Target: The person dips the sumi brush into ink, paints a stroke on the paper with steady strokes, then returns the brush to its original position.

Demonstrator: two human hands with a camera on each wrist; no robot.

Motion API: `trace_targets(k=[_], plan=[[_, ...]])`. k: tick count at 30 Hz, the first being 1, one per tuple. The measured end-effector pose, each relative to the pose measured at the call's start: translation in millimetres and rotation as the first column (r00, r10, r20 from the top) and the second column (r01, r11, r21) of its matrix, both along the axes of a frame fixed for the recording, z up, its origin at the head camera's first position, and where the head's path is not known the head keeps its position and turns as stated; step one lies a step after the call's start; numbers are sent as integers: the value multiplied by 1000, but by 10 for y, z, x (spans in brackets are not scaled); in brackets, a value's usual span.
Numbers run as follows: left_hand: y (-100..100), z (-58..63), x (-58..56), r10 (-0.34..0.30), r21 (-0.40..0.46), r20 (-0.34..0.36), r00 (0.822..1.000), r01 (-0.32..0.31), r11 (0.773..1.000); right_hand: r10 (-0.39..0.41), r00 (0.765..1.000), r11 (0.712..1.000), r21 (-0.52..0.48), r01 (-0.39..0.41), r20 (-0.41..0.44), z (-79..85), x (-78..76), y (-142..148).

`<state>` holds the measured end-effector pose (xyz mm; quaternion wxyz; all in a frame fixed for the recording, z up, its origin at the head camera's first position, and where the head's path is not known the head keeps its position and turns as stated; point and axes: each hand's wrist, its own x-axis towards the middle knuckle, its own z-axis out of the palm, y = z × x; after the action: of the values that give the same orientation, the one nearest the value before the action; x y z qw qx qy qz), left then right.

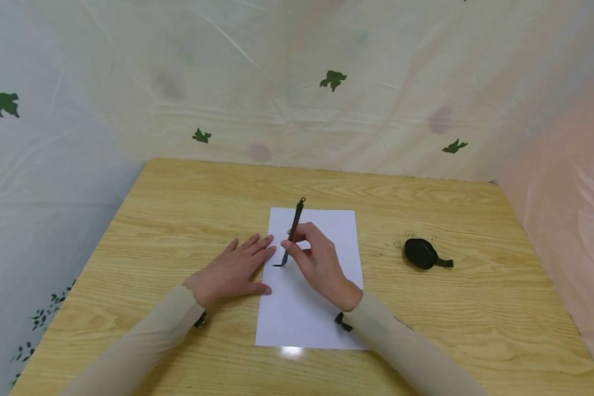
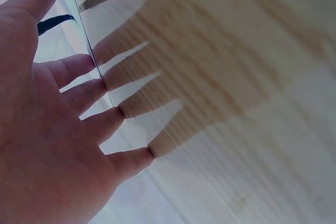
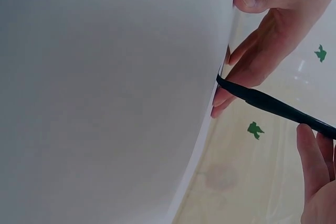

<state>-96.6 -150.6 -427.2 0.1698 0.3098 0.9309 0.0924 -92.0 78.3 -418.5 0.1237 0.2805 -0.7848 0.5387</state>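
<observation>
Brushing a stroke on paper

Clock directions run from the paper's centre, 12 being its far edge. The right hand pinches the brush, its handle leaning toward 1 o'clock and its tip at the stroke's inner end, toward 10 o'clock. The left hand, fingers straight and spread, grips nothing and rests at the 9 o'clock edge. The dish lies on the table toward 3 o'clock, apart from the paper. The step appears to be an early mark; the next move likely calls for light, even tip pressure.
</observation>
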Motion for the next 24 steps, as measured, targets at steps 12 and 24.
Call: trace_targets(k=[12,24], plan=[[5,17,7,4,7,3,1000,-4,1000,-8,1000,1000,2,8,-14,-1,7,40],[6,17,6,9,8,12,1000,-9,1000,-18,1000,1000,1,18,-9,-10,4,71]])
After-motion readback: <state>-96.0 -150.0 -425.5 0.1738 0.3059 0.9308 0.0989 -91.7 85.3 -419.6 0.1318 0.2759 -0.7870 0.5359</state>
